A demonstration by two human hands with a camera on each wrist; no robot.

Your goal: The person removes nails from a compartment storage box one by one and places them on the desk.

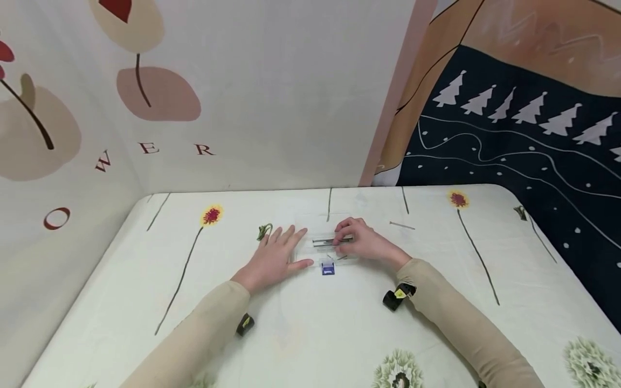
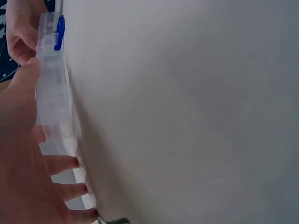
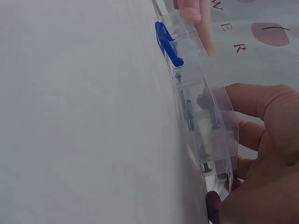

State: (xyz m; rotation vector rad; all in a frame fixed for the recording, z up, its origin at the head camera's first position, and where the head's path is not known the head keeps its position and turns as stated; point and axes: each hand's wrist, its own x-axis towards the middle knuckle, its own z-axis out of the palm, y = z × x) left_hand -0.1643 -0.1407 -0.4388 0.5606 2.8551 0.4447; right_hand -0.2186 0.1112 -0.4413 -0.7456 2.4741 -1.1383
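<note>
head view: clear plastic case (image 1: 326,243) with blue latch (image 1: 328,268) sits mid-tabletop (image 1: 339,323), my left hand (image 1: 276,257) flat and open against its left end, my right hand (image 1: 361,241) curled on the right end. looks light, rigid, slick and thin-walled, small metal bits (image 3: 189,114) loose inside, so i'd grip the short ends and keep it level.

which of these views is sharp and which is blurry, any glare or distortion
Head view: evenly lit, soft shadows, wide-angle bending at the edges; the clear plastic box is small and faint between the left hand and right hand. Left wrist view: soft and hazy, the box nearly washed out. Right wrist view: sharpest on the box, its blue latch and the screws; tablecloth a featureless blur.
</note>
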